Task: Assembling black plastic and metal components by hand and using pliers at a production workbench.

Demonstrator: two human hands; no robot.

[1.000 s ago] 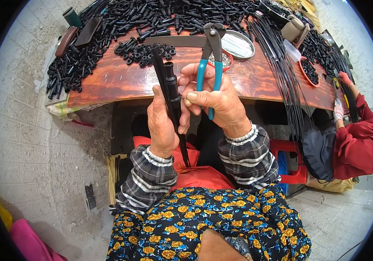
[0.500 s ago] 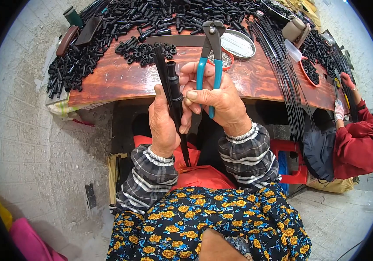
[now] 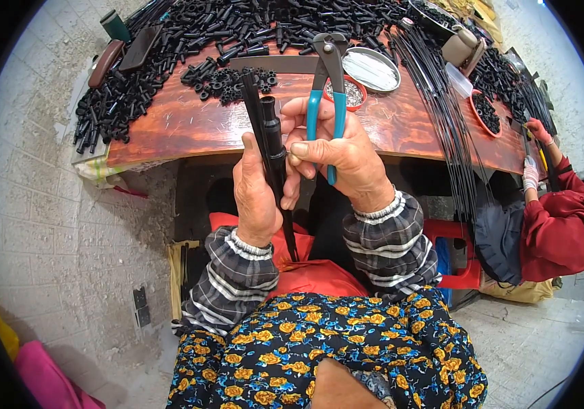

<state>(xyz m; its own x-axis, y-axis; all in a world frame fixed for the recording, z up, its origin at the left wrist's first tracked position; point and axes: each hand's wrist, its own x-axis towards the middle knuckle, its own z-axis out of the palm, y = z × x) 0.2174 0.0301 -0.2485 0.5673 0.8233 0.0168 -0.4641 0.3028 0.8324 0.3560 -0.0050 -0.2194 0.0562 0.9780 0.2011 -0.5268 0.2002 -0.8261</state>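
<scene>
My left hand (image 3: 256, 191) is closed round a bundle of thin black ribs (image 3: 251, 102) and a black ringed plastic tube (image 3: 273, 133), which together look like a folded umbrella frame. The bundle stands nearly upright, its lower end reaching the red cloth on my lap. Pliers (image 3: 331, 61) with teal handles sit in my right hand (image 3: 346, 153), jaws up, handles apart. That hand's thumb and fingertip pinch together beside the tube's collar; anything tiny between them is too small to make out. The jaws grip nothing.
Heaped black plastic tubes (image 3: 251, 27) cover the table's (image 3: 149, 133) far side. Small black rings (image 3: 231, 85), a red dish of small metal bits (image 3: 353, 94) and a tray of white strips (image 3: 374, 68) lie nearer. Long black rods (image 3: 442, 116) overhang the edge. A co-worker (image 3: 561, 232) sits right.
The pliers have tilted very slightly left. My hands and the ribs stay almost still. The co-worker's farther hand has shifted slightly left at the table.
</scene>
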